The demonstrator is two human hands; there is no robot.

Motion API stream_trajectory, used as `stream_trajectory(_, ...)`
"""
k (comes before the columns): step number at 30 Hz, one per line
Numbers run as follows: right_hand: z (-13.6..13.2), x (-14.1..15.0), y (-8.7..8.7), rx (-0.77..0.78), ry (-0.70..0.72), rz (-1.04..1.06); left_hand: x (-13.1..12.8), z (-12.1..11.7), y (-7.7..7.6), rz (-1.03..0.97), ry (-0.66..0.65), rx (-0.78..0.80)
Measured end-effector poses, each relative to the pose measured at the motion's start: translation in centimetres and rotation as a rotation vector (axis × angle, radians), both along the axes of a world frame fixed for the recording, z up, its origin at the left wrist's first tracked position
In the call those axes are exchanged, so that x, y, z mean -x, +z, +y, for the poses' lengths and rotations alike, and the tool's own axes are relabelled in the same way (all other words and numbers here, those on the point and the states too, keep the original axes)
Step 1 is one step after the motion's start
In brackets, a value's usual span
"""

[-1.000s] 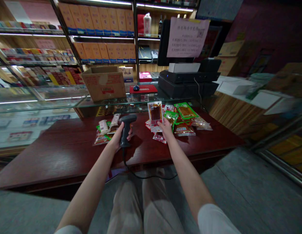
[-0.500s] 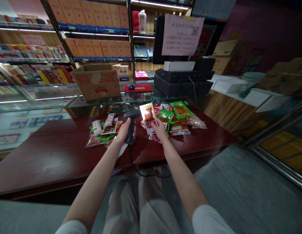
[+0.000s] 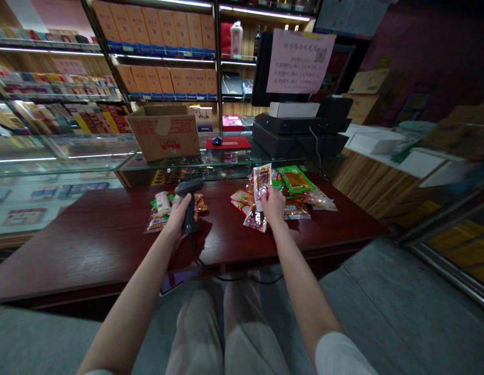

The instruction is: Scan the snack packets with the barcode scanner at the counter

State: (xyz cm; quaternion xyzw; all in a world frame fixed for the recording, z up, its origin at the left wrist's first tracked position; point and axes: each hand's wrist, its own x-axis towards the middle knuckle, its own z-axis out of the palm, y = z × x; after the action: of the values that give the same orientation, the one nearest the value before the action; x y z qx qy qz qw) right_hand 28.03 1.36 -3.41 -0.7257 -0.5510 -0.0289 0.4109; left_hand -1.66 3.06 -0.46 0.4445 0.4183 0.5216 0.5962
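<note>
My left hand (image 3: 180, 214) is closed round the handle of a black barcode scanner (image 3: 190, 211), its cable hanging down past the table's front edge. Behind that hand lies a pile of snack packets (image 3: 158, 221), partly hidden by hand and scanner, with a pale wrapped piece (image 3: 163, 203) on top. My right hand (image 3: 274, 205) pinches a silver and red snack packet (image 3: 262, 179) by its lower right side, over the right-hand pile. In that pile are a green-edged packet (image 3: 296, 179), a red packet (image 3: 242, 200) and a clear packet (image 3: 320, 199).
The dark red table (image 3: 97, 234) abuts a glass counter (image 3: 226, 169). On the counter stand an open cardboard box (image 3: 167, 136), a mouse on a red pad (image 3: 236, 143), and a monitor (image 3: 261, 67) above a black cash drawer (image 3: 281, 140). Shelves of boxes rise behind.
My left hand has moved left with the scanner, over the left pile. My right hand has shifted right with the packet, which has tilted so its glare is gone. The view has turned slightly left.
</note>
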Motion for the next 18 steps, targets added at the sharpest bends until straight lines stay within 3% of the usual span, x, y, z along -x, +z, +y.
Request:
stream_trajectory(3,0.0,-1.7,1.4,0.116,-0.164,-0.165,3.5,0.8,0.0,0.063,0.075,0.093)
stream_trajectory(6,-0.1,-1.9,1.7,0.125,-0.184,-0.271,5.9,1.5,-0.6,0.106,0.115,0.19)
stream_trajectory(10,0.0,0.8,0.9,0.094,0.039,-0.292,6.3,2.4,-2.1,0.053,0.105,0.247)
stream_trajectory(14,2.0,6.1,-0.8,0.166,0.395,0.09,4.8,3.4,-2.7,0.001,0.04,0.252)
stream_trajectory(18,5.6,11.2,-2.8,0.24,0.439,0.282,4.1,3.9,-2.7,-0.029,-0.082,0.281)
